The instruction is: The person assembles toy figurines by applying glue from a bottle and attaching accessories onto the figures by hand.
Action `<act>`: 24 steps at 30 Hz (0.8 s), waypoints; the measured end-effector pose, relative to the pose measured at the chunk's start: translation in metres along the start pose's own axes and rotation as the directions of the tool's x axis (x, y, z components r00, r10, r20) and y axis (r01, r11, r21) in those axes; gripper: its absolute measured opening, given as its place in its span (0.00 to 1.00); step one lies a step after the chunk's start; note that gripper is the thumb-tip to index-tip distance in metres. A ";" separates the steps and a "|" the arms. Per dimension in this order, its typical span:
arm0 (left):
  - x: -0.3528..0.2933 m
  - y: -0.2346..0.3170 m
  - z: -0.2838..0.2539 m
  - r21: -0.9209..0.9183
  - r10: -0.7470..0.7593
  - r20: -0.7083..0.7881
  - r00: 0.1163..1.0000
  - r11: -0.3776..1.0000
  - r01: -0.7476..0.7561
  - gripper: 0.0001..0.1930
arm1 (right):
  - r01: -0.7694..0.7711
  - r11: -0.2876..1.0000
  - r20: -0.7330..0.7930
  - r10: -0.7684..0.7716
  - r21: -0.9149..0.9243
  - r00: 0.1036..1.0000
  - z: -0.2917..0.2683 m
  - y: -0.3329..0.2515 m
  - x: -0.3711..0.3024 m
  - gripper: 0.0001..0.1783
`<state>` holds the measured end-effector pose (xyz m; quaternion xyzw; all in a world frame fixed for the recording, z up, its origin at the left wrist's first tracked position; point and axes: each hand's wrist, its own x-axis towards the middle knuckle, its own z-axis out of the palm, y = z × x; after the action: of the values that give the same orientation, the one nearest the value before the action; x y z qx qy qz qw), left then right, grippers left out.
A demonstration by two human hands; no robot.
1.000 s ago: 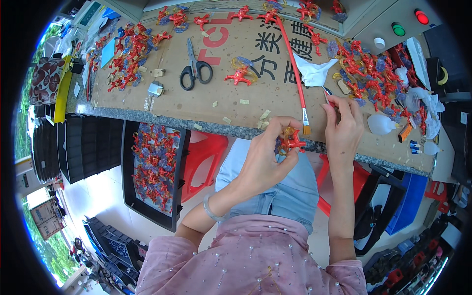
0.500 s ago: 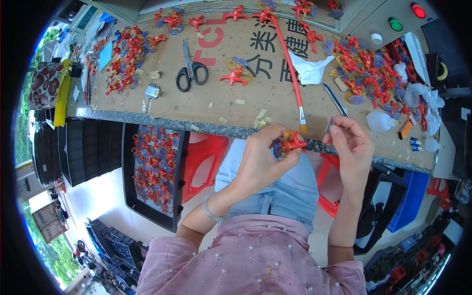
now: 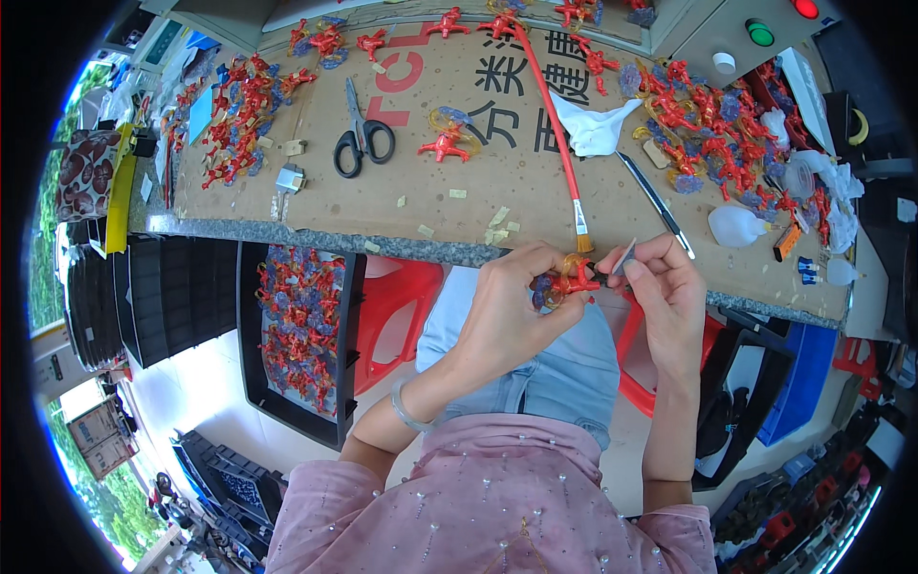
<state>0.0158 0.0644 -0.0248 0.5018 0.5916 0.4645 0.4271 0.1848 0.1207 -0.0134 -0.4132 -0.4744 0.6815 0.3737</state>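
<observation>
Red figurine (image 3: 576, 280) in L hand (image 3: 512, 301) pinch, btwn thumb & fingers; R hand (image 3: 672, 298) w/ flat pc. (image 3: 624, 257)

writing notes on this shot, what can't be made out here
In the head view:
Held red figure: far side, hidden by the left hand
Thin grey piece: gripped end, covered by the right hand
Red button: top, cut off by upper edge
Figures in black tray: single shapes, too small

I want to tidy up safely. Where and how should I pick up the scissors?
Take the scissors by their black handle loops, probably from the table's near edge: the loops lie toward it, while the metal blades point away. They lie flat on the cardboard, so pinch from above.
</observation>
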 end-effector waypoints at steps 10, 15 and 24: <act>-0.003 0.000 0.001 -0.143 -0.180 0.095 0.979 0.971 0.192 0.08 | -0.154 0.977 0.126 0.136 0.150 0.983 -0.016 0.004 0.002 0.10; -0.002 0.001 0.003 -0.065 -0.058 0.021 0.998 0.996 0.059 0.10 | -0.120 0.964 0.124 0.092 0.236 0.988 -0.018 0.007 0.002 0.11; -0.001 0.008 0.003 0.028 -0.023 0.005 1.000 0.999 0.023 0.09 | -0.026 0.999 0.169 0.018 0.045 0.986 -0.009 0.006 0.001 0.08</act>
<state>0.0201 0.0638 -0.0175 0.5021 0.6026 0.4498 0.4272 0.1922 0.1230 -0.0209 -0.3506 -0.4835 0.7291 0.3344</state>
